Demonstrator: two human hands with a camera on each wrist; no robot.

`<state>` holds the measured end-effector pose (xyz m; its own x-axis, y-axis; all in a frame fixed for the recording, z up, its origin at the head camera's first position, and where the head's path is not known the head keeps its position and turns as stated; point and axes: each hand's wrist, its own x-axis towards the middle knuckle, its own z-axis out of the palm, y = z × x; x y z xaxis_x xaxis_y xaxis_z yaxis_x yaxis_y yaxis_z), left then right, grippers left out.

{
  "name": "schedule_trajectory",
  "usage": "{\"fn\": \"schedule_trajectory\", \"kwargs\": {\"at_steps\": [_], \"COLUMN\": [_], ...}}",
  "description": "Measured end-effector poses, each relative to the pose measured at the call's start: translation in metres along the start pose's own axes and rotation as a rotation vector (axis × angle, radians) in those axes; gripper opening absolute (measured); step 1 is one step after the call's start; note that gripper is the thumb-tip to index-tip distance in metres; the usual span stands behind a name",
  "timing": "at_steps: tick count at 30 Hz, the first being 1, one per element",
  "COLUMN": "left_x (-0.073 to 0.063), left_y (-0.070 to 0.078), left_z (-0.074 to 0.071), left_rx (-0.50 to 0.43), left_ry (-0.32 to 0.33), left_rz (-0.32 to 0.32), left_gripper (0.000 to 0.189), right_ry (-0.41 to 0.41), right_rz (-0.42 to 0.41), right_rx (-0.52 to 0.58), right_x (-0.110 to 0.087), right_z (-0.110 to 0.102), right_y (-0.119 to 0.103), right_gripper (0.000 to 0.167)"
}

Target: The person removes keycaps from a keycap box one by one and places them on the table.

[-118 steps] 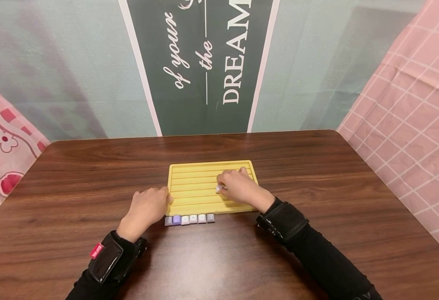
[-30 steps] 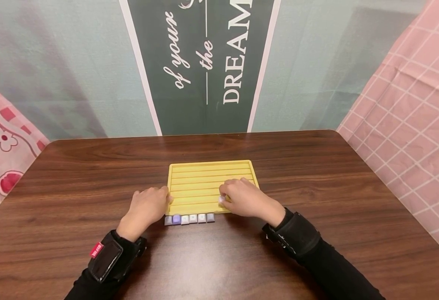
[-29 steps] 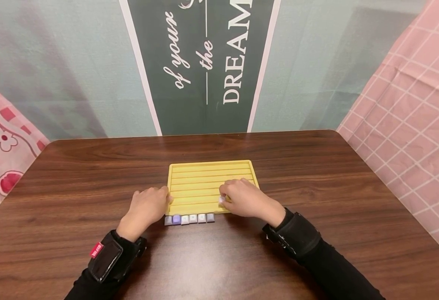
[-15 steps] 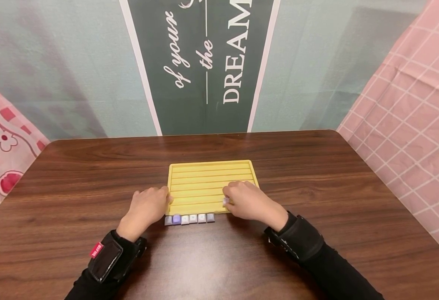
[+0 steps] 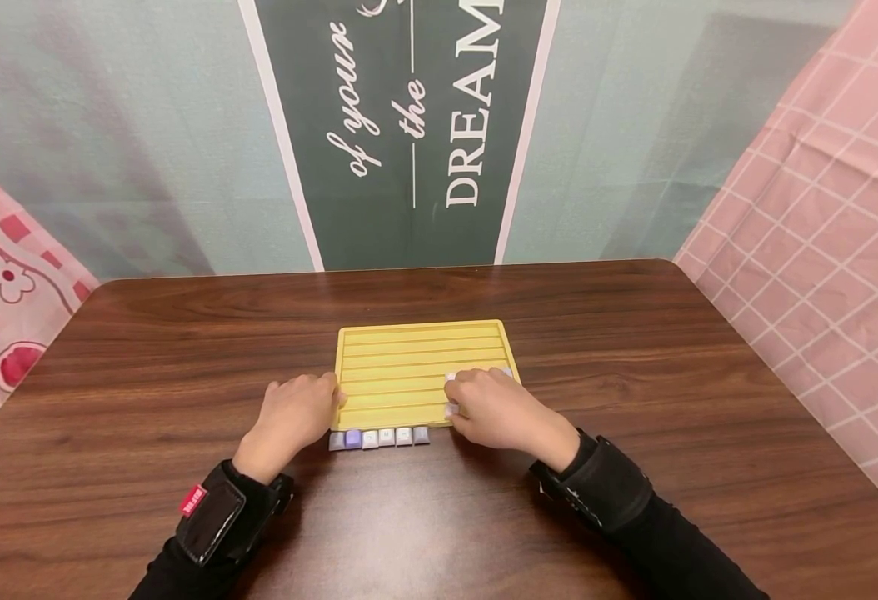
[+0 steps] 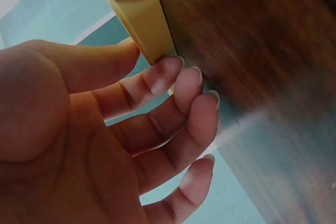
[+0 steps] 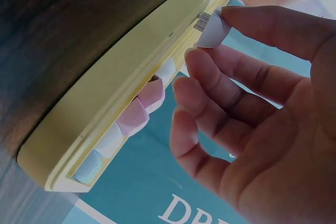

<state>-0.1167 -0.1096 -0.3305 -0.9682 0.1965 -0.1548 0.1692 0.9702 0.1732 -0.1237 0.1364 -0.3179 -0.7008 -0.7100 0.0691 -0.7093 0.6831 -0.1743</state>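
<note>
Indoors. Reads to me as a table bay screened off with cloth; can't tell if the building is home or office. Dark wood-grain table, rounded far corners, glare patch bottom centre. Top of frame, behind it: pale blue-green hanging with dark green panel, white lettering turned sideways ("of your", "the", "DREAM"). Right edge: creased pink grid cloth. Left edge: pink-and-white flower-print cloth.
</note>
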Motion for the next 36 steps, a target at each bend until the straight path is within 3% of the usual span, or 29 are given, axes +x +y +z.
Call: {"fn": "schedule_trajectory", "kwargs": {"at_steps": [22, 36], "left_x": [-0.0004, 0.0010], "left_y": [0.0002, -0.0003], "left_z": [-0.0005, -0.0008], "left_rx": [0.000, 0.003], "left_ry": [-0.006, -0.007], "left_rz": [-0.005, -0.003], "left_gripper": [0.019, 0.019], "right_ry": [-0.061, -0.098], "right_rz": [-0.107, -0.113], "right_rx": [0.014, 0.007], "right_x": [-0.0029, -0.0025], "right_z": [0.0054, 0.0082], "right_y": [-0.0065, -0.0077], "right_gripper": [0.024, 0.026]}}
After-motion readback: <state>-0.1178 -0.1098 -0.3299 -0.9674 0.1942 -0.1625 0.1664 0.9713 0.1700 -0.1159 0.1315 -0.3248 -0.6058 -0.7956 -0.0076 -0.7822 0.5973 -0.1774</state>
